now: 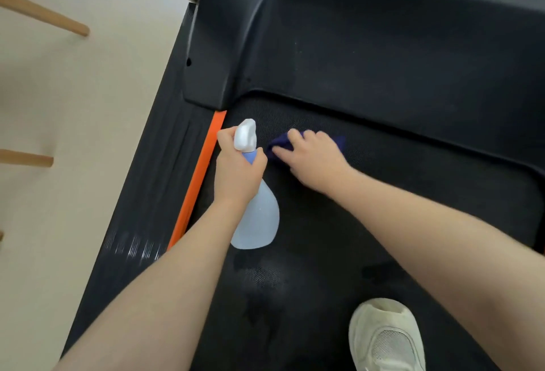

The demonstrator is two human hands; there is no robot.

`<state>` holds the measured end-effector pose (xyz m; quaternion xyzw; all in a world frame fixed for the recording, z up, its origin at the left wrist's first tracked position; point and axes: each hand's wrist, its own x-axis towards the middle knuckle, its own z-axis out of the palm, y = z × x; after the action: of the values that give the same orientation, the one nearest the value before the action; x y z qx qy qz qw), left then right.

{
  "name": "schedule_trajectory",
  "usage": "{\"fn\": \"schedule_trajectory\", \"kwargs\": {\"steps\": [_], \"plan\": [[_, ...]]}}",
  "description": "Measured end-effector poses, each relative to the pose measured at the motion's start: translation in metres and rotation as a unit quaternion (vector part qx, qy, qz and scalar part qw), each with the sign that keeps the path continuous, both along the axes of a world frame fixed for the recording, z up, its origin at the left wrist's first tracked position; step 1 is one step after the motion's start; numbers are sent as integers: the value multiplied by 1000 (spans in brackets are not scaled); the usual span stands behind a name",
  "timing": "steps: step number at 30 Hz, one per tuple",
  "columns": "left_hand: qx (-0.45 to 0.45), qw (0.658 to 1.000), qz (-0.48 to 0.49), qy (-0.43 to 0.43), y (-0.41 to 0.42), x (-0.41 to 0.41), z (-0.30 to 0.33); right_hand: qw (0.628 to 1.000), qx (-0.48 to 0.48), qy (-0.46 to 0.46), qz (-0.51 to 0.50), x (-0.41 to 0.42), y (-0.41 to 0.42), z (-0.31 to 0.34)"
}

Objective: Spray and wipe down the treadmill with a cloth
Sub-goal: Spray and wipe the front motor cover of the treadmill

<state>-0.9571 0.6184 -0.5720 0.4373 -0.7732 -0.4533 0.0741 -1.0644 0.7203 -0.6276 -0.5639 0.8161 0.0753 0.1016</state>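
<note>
Right hand (pixel 314 154), fingers flat, presses a dark blue soft cloth (pixel 280 142) onto the black textured treadmill belt (pixel 383 193): wiping step. At its nine o'clock, my left hand (pixel 239 173) grips the neck of a translucent pale-blue plastic spray bottle (pixel 259 217). Next move, I judge: sweep toward twelve o'clock, along the smooth black motor cover (pixel 383 46).

— What's that bottle like?

— The spray bottle (pixel 259 217) is pale, see-through blue with a white trigger head and a blue collar. It hangs tilted over the belt, nozzle pointing away, close to the orange strip (pixel 197 177).

— And the cloth?

— The cloth (pixel 278 145) is dark blue, bunched up, lying flat on the belt just beside the bottle's head.

— The treadmill?

— The treadmill (pixel 398 55) is black, with a dotted belt showing a darker damp-looking patch, and a smooth motor cover ahead.
</note>
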Motion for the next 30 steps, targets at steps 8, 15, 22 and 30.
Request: {"fn": "schedule_trajectory", "kwargs": {"steps": [8, 15, 22, 30], "plan": [[6, 999, -49, -19, 7, 1, 2, 999, -12, -26, -25, 10, 25, 0], [-14, 989, -136, -56, 17, -5, 9, 977, 14, 29, -211, -43, 82, 5], [-9, 974, -214, -79, 44, -23, 19, 993, -22, -6, -113, -45, 138, 9], [1, 972, -226, -62, 82, -59, 18, 976, -73, -35, -201, 6, 157, -6]]}}
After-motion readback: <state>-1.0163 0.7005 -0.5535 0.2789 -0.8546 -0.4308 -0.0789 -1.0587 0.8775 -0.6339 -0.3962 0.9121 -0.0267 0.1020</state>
